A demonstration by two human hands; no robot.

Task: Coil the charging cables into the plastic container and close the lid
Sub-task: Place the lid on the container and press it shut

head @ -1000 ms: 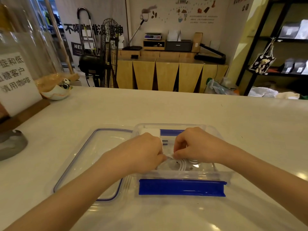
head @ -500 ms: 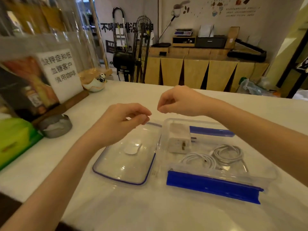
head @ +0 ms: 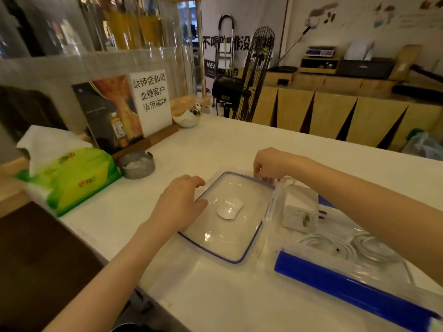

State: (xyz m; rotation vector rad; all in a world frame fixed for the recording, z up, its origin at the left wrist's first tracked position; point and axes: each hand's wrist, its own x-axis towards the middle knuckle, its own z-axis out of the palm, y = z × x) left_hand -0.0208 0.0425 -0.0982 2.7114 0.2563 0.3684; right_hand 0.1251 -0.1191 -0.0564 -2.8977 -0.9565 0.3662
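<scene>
Lying flat on the white counter (head: 239, 149), the clear lid (head: 227, 219) with its purple seal line is just to the left of the clear plastic container (head: 273, 212), and it is not yet on the container. The left hand (head: 179, 202) rests on the left edge of the lid, palm down, with the fingers spread a little and the thumb laid on the lid's surface — it presses rather than clamps. The right hand (head: 268, 165) is at the far right corner of the lid; its fingers are curled together and pointing down at the rim, but I cannot tell if they really pinch it. A small white oval label (head: 229, 208) shows near the middle of the lid. Inside the container stand a white charger block (head: 300, 208) with metal prongs and, nearer to the camera, two coiled white charging cables (head: 335, 248) side by side. A blue latch flap (head: 347, 286) hangs open on the near side of the container. On the left part of the counter are a green tissue pack (head: 69, 173), a grey metal ashtray (head: 136, 165) beside it, and a paper sign with Chinese text (head: 152, 101) in a wooden stand — all well apart from the lid.
</scene>
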